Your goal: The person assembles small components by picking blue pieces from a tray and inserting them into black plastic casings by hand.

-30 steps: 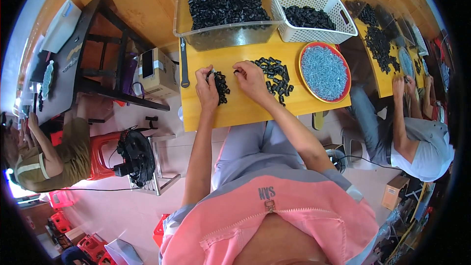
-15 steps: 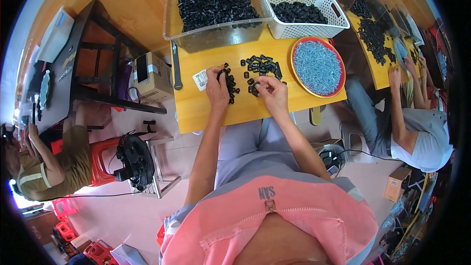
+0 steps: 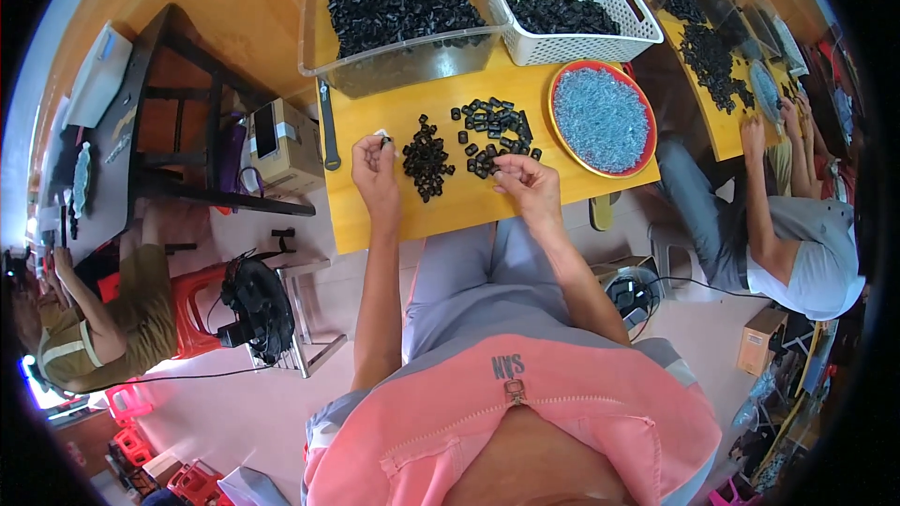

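Observation:
Near the left side of the yellow table [image 3: 441, 216], my left hand [image 3: 377, 176] pinches a small black plastic piece [image 3: 385, 141] between its fingertips. The white label beneath it is mostly covered. To its right lies a heap of small black pieces [image 3: 427, 161]. My right hand [image 3: 531, 191] has its thumb and forefinger pressed together at the edge of a second group of black cylindrical pieces [image 3: 494, 118]. What those fingertips hold, if anything, is too small to make out.
Behind stand a clear bin [image 3: 398, 70] and a white perforated basket [image 3: 586, 49], both with black parts. A red-and-yellow round tray [image 3: 651, 145] of clear bluish pieces is at right, a dark strap-like tool [image 3: 329, 131] at left. Co-workers sit on both sides.
My left hand has moved left off the heap of black pieces and now has one in its fingertips. My right hand stays beside the right group, its fingers shifted slightly.

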Action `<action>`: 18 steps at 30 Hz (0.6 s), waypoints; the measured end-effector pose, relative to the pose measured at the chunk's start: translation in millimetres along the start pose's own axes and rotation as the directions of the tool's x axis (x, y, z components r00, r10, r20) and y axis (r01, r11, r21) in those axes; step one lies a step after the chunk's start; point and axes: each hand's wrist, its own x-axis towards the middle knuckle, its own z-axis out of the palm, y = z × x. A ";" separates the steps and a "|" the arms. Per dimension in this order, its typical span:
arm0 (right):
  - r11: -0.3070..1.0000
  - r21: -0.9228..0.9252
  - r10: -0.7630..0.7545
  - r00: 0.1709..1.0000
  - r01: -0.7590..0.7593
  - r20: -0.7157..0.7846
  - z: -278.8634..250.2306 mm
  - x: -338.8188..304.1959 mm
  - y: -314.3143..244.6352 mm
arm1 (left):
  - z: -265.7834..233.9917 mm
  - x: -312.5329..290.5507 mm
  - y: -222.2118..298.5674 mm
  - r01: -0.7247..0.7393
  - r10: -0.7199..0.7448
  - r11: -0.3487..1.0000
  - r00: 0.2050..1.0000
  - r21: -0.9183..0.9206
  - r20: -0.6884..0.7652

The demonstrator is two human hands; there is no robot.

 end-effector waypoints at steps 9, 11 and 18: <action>0.998 -0.030 -0.046 0.989 0.050 0.140 14.9 -5.4 -35.3 | 24.5 -59.0 38.4 0.383 -0.325 0.911 0.894 -0.150 0.308; 0.994 -0.077 -0.070 0.985 0.082 0.156 13.1 -6.4 -38.0 | 28.3 -61.8 41.2 0.389 -0.332 0.912 0.887 -0.129 0.321; 0.901 -0.338 -0.220 0.958 0.271 0.183 12.0 -10.3 -49.5 | 33.0 -65.6 38.9 0.409 -0.332 0.898 0.871 -0.160 0.361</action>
